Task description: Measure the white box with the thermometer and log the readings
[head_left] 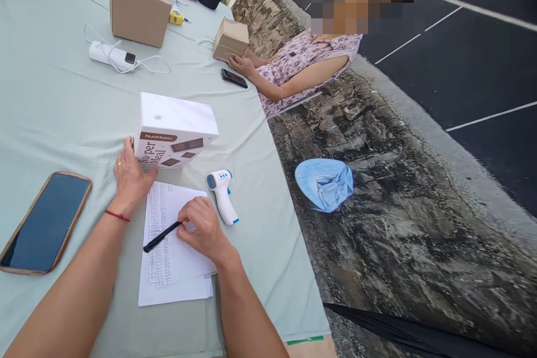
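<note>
My left hand [131,174] grips the lower left corner of a white NutriMotion Super Meal box [180,123], thumb along its front and fingers at its side. The box stands upright on the table. Pinched in the fingers of my right hand [202,225] is a black pen [161,236], its far end pointing left and down over the sheets. Beneath that hand lie white papers [176,288] with columns of small handwriting or print. Just right of the papers rests a white and blue infrared thermometer [223,196].
A large phone [46,224] lies left on the green tablecloth [62,123]. Farther back are a white corded device [111,57], a cardboard box [140,11] and a yellow tool [177,17]. Across, a person's hand touches a small carton [230,39] near a phone [234,78]. A blue hat [325,182] lies on the ground.
</note>
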Tool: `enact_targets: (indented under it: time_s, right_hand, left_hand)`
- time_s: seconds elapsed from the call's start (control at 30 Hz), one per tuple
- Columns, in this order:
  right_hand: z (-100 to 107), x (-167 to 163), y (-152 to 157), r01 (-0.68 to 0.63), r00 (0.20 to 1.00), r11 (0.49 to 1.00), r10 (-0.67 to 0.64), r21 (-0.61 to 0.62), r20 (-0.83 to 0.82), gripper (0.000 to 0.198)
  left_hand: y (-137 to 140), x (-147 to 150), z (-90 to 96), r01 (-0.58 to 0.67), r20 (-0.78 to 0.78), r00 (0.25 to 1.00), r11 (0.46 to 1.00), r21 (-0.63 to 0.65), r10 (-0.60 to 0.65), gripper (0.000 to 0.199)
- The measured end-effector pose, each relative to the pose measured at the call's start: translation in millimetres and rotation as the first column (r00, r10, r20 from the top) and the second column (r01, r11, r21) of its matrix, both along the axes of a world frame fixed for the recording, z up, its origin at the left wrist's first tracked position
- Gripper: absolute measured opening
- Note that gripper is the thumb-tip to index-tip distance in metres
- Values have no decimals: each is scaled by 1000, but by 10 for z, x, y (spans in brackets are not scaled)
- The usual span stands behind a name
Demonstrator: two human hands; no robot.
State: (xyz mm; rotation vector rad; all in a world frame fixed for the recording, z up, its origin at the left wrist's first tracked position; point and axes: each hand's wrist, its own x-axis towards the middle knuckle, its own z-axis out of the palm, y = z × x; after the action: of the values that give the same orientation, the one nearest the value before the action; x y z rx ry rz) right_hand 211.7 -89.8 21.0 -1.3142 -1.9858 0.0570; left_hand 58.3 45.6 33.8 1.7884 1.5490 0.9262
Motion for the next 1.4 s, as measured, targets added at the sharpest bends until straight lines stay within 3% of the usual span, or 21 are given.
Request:
enact_targets:
  time_s: [0.07, 0.13, 0.27, 0.37, 0.47, 0.7, 0.8, 0.93, 1.17, 1.3, 1.4]
  right_hand:
    - [-39, -5, 21, 54, 985, 998, -46, 46, -168, 22]
    - [-86, -37, 33, 131, 905, 991, -119, 2, -408, 20]
    - [-122, -122, 37, 216, 581, 969, -227, -121, -782, 16]
    - [-102, -149, 42, 200, 431, 960, -265, -195, -863, 9]
    - [-101, -154, 59, 165, 381, 922, -387, -350, -840, 16]
    - [-125, -178, 163, 233, 361, 839, -545, -493, -757, 16]
    - [-101, -210, 235, 276, 417, 821, -571, -499, -707, 15]
    - [-112, -236, 310, 340, 515, 805, -592, -487, -619, 10]
    - [-160, -217, 282, 294, 600, 846, -525, -445, -603, 9]
    - [-146, -215, 276, 276, 620, 857, -505, -436, -601, 10]
    - [-134, -217, 283, 266, 636, 864, -490, -427, -595, 9]
  left_hand:
    - [-1, 5, -3, -7, 0, 1000, 1000, -6, 7, 84]
    - [-5, 15, -12, -29, -3, 1000, 999, -17, 29, 88]
    - [-15, 41, -39, -47, -27, 999, 998, -41, 46, 106]
    - [-17, 48, -59, -41, -50, 998, 997, -63, 38, 122]
    - [-25, 41, -70, -24, -54, 998, 997, -74, 20, 129]
    - [-92, 48, -51, 20, -21, 1000, 999, -49, -21, 130]
    - [-98, 58, -61, 29, -69, 997, 998, -53, -32, 140]
    - [-98, 61, -78, 19, -43, 999, 999, -26, -20, 134]
    - [-138, 88, -84, 23, -47, 999, 999, -33, -24, 128]
    - [-134, 93, -106, 18, 15, 1000, 1000, -18, -18, 117]
    - [-130, 85, -87, 25, -14, 1000, 999, -41, -26, 119]
